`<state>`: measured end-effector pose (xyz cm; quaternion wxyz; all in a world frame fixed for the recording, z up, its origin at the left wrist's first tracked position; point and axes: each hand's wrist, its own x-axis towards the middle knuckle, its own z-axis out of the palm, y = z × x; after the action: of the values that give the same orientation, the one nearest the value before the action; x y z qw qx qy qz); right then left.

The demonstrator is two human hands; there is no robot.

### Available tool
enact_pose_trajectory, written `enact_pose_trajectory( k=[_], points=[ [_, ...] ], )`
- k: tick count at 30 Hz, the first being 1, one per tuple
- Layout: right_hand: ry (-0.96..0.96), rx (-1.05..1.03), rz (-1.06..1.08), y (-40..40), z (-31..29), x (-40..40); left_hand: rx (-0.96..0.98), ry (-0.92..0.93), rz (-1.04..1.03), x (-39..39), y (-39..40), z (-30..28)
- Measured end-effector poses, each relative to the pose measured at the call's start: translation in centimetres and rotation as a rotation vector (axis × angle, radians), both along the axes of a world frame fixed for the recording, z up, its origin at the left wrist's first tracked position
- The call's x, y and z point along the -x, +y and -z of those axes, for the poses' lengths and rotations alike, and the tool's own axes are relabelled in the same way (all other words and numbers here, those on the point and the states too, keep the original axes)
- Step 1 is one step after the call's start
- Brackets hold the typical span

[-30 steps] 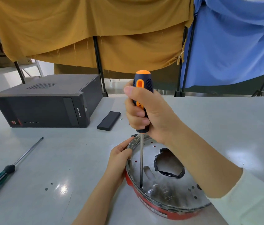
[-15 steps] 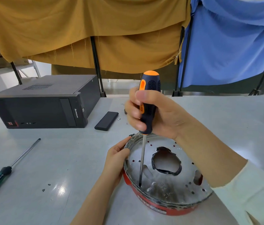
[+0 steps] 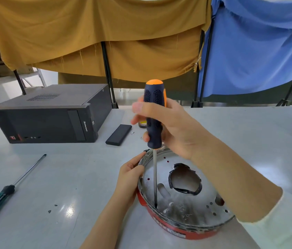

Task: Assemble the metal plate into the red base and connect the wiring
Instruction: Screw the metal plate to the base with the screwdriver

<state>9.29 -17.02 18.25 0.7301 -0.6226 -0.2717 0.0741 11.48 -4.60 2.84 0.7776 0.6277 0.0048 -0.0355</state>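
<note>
A dark computer case (image 3: pixel 51 115) lying on the counter (image 3: pixel 249 137) is showing "lenovo" on its front panel; a white label on the red base (image 3: pixel 177 232) is too blurred to read. The right hand (image 3: pixel 168 126) is holding a screwdriver (image 3: pixel 155 115) upright, its grip curling loosely around the orange-and-navy handle, the tip standing on the plate (image 3: pixel 186 209) near its left front rim. The plate is sitting in the base, at the counter's near edge. The left hand (image 3: pixel 130 178) is steadying the plate's left rim, its grip pinching the edge just beside the shaft. A green screwdriver (image 3: pixel 7 191) is lying far left, and a black slab (image 3: pixel 118 134) is lying beside the case.
</note>
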Motion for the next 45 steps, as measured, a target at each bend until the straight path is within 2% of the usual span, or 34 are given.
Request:
enact_pose_trajectory(
  k=[3, 6, 9, 12, 14, 15, 17, 23, 25, 27, 33, 35, 37, 39, 42, 45],
  points=[
    [0.038, 0.002, -0.329, -0.7, -0.4, -0.4, 0.022, 0.002, 0.029, 0.0, 0.0, 0.0],
    [0.001, 0.022, -0.365, -0.2, -0.6, -0.3, 0.025, -0.011, 0.032, 0.0, -0.1, 0.0],
    [0.015, -0.039, -0.125, 0.7, 0.1, 0.2, 0.033, -0.011, 0.011, 0.1, -0.1, 0.1],
    [-0.028, -0.126, 0.274, 1.7, 1.1, 1.0, 0.054, -0.007, -0.01, 0.1, -0.1, 0.1],
    [-0.079, -0.115, 0.47, 2.1, 1.3, 1.5, 0.049, -0.013, -0.018, 0.2, -0.2, 0.1],
    [-0.111, -0.077, 0.501, 2.0, 1.3, 1.5, 0.04, -0.017, -0.018, 0.1, -0.2, 0.1],
    [-0.138, 0.002, 0.422, 1.6, 1.0, 1.4, 0.025, -0.01, -0.014, 0.1, -0.1, 0.0],
    [-0.023, -0.023, -0.27, -0.4, -0.2, -0.1, -0.018, 0.008, 0.049, -0.2, 0.2, 0.0],
    [-0.006, -0.007, -0.342, -0.5, -0.3, -0.3, -0.013, 0.007, 0.056, 0.0, 0.1, -0.1],
    [0.003, 0.013, -0.267, -0.2, -0.2, -0.2, -0.009, -0.005, 0.051, 0.2, 0.2, -0.2],
    [-0.034, -0.166, 0.367, 2.1, 1.2, 1.7, 0.007, 0.014, -0.003, 0.1, 0.0, 0.0],
    [-0.075, -0.134, 0.453, 2.2, 1.4, 1.9, -0.009, 0.005, 0.003, 0.2, 0.0, 0.1],
    [-0.112, -0.031, 0.369, 1.9, 1.1, 1.7, -0.036, -0.007, 0.013, 0.2, 0.1, 0.1],
    [-0.098, 0.022, 0.11, 1.2, 0.6, 1.1, -0.033, -0.001, 0.027, 0.0, 0.2, 0.1],
    [-0.016, -0.035, -0.267, -0.1, 0.0, 0.0, -0.012, 0.011, 0.071, -0.3, 0.2, 0.1],
    [0.045, -0.038, -0.438, -0.6, -0.2, -0.3, -0.011, 0.003, 0.083, -0.3, 0.2, 0.1]
  ],
)
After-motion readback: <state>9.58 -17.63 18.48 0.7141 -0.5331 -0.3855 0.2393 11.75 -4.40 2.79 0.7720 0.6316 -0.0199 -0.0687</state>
